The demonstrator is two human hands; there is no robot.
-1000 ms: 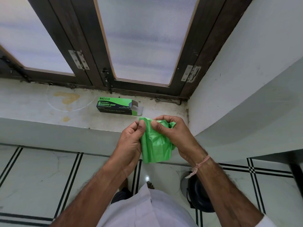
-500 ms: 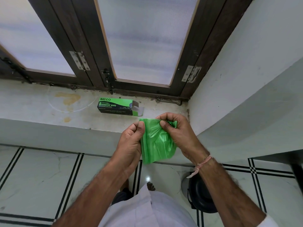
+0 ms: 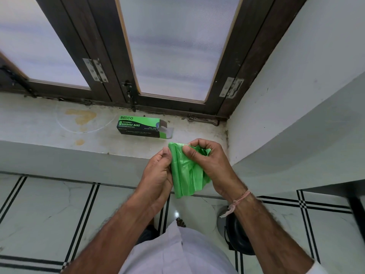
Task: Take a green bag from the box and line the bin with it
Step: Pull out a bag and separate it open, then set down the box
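Observation:
A folded green bag (image 3: pixel 185 175) hangs between my hands in front of the window sill. My left hand (image 3: pixel 158 175) pinches its left top edge with thumb and fingers. My right hand (image 3: pixel 207 161) grips the crumpled top right part, thumb pressed on the front. The green and black garbage bag box (image 3: pixel 139 126) lies on the sill behind my hands, its right end flap open. A dark bin (image 3: pixel 237 236) stands on the floor below my right forearm, mostly hidden by the arm.
The stained white window sill (image 3: pixel 49 131) runs under a dark-framed window (image 3: pixel 126 66). A white wall (image 3: pixel 296 95) closes the right side. A metal hook latch (image 3: pixel 203 121) lies at the sill's back right. Tiled floor (image 3: pixel 39 214) with black lines lies below.
My hands have drawn slightly closer and worked the bag's top edge; the right thumb has shifted left across the bag's front. The box has not moved.

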